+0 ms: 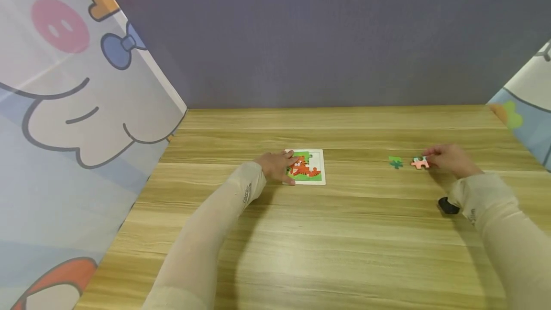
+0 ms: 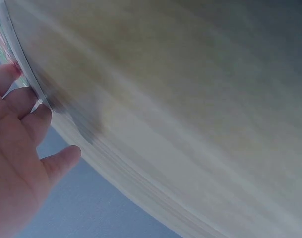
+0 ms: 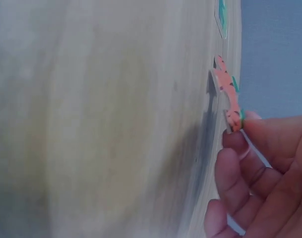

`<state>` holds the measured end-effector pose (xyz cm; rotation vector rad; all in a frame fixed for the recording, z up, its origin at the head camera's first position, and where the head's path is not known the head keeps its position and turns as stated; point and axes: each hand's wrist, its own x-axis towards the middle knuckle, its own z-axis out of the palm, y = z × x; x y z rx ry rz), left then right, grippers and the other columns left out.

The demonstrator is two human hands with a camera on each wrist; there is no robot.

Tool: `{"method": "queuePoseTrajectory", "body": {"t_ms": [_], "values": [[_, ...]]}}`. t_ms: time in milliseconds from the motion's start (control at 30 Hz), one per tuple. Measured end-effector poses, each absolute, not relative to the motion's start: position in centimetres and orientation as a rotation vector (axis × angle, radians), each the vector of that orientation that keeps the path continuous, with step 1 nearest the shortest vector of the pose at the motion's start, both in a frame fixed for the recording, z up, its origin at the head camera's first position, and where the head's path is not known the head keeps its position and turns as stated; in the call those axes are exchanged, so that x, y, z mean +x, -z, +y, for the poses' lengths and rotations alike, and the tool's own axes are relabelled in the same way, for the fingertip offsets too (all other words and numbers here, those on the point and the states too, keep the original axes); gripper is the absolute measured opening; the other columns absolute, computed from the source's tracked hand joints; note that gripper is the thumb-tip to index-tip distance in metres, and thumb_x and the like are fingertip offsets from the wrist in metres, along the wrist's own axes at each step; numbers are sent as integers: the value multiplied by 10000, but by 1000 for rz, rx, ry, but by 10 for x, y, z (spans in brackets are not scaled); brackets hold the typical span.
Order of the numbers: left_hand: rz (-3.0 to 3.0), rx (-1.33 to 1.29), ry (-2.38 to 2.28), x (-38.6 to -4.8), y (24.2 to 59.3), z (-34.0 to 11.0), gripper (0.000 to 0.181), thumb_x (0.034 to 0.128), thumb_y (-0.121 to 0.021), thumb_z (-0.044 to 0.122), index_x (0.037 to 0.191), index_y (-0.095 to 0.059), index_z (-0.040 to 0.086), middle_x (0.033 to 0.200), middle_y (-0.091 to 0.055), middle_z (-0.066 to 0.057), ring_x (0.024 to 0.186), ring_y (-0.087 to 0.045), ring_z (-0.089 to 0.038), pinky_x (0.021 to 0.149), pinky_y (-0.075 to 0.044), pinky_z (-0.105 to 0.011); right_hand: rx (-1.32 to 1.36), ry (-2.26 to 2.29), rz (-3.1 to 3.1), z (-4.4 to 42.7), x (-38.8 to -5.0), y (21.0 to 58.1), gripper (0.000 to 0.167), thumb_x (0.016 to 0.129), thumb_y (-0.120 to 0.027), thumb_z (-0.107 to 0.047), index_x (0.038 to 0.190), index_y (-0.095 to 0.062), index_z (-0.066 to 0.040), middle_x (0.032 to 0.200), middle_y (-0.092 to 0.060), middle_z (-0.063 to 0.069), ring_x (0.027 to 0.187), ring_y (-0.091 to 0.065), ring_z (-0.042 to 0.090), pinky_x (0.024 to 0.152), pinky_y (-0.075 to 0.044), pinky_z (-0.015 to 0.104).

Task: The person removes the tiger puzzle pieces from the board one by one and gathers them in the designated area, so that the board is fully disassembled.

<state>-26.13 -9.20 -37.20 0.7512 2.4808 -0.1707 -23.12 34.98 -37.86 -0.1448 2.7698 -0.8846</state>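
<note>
My left hand [image 1: 275, 165] rests on the left side of a small white-bordered jigsaw puzzle board [image 1: 316, 159], fingers spread. The board shows an orange tiger on green, with bare white at its upper right. In the left wrist view, the left hand's [image 2: 17, 144] fingertips touch the board's edge. My right hand [image 1: 452, 159] pinches an orange puzzle piece [image 1: 419, 162] by its right end between thumb and fingers. In the right wrist view this piece [image 3: 226, 89] is tilted up from the table. A green puzzle piece [image 1: 395, 162] lies just left of it.
The wooden table [image 1: 344, 243] stretches to a grey partition [image 1: 327, 37] at the back. Cartoon-printed panels [image 1: 86, 109] stand at the left and right sides. A small black object [image 1: 448, 205] is beside the right cuff.
</note>
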Motion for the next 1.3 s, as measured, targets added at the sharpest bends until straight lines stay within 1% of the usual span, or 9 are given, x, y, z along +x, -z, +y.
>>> {"method": "queuePoseTrajectory", "body": {"t_ms": [100, 533, 700, 800, 967, 1033, 1133, 1233, 1300], "values": [[2488, 759, 166, -262, 374, -93, 886, 862, -564, 591, 1532, -112, 228, 1575, -35, -25, 1424, -97, -193, 1063, -305, -438, -163, 848, 2778, 348, -234, 380, 317, 940, -464, -39, 1112, -539, 216, 840, -662, 134, 701, -567, 140, 585, -468, 277], [2481, 762, 147, -262, 373, -92, 892, 861, -564, 587, 1531, -97, 229, 1574, -11, -26, 1426, -74, -186, 1063, -303, -449, -127, 823, 2757, 348, -236, 383, 317, 932, -454, -25, 1132, -533, 208, 806, -669, 97, 684, -560, 147, 595, -450, 299], [2486, 759, 164, -262, 373, -91, 890, 859, -575, 580, 1532, -112, 225, 1575, -26, -17, 1423, -91, -183, 1048, -330, -419, -140, 798, 2773, 348, -239, 383, 318, 937, -491, -56, 1135, -550, 185, 836, -684, 130, 712, -587, 137, 660, -474, 348], [2489, 761, 169, -262, 375, -91, 892, 856, -573, 586, 1531, -115, 226, 1575, -27, -17, 1423, -97, -184, 1038, -345, -416, -157, 782, 2811, 347, -237, 383, 342, 941, -499, -98, 1137, -553, 177, 943, -658, 254, 794, -624, 295, 741, -480, 461], [2499, 771, 170, -261, 376, -91, 891, 857, -570, 587, 1531, -118, 219, 1574, -29, -26, 1421, -107, -196, 1030, -355, -426, -220, 771, 2903, 333, -233, 375, 384, 964, -460, -154, 1162, -547, 163, 1124, -521, 404, 989, -512, 526, 807, -418, 598], [2505, 773, 171, -261, 376, -92, 890, 858, -573, 583, 1531, -121, 216, 1574, -33, -29, 1420, -114, -200, 1026, -361, -427, -251, 736, 2932, 324, -234, 371, 400, 980, -463, -194, 1185, -552, 137, 1132, -522, 396, 981, -526, 500, 793, -423, 592], [2507, 778, 173, -260, 376, -91, 890, 858, -570, 583, 1531, -121, 212, 1573, -36, -33, 1419, -116, -206, 1040, -341, -438, -308, 667, 2954, 306, -237, 365, 425, 984, -493, -252, 1201, -562, 107, 1088, -569, 339, 782, -588, 384, 702, -463, 516], [2503, 785, 169, -259, 376, -92, 891, 858, -563, 588, 1532, -118, 210, 1573, -35, -34, 1421, -108, -207, 1065, -297, -457, -383, 645, 2942, 286, -240, 363, 410, 972, -524, -243, 1211, -569, 87, 1015, -612, 245, 574, -550, 229, 572, -472, 427], [2502, 790, 167, -258, 376, -92, 890, 859, -556, 592, 1532, -115, 212, 1573, -33, -29, 1422, -103, -201, 1077, -273, -464, -469, 622, 2936, 275, -242, 362, 383, 957, -549, -213, 1204, -582, 78, 961, -630, 179, 553, -526, 161, 541, -462, 373]]}}
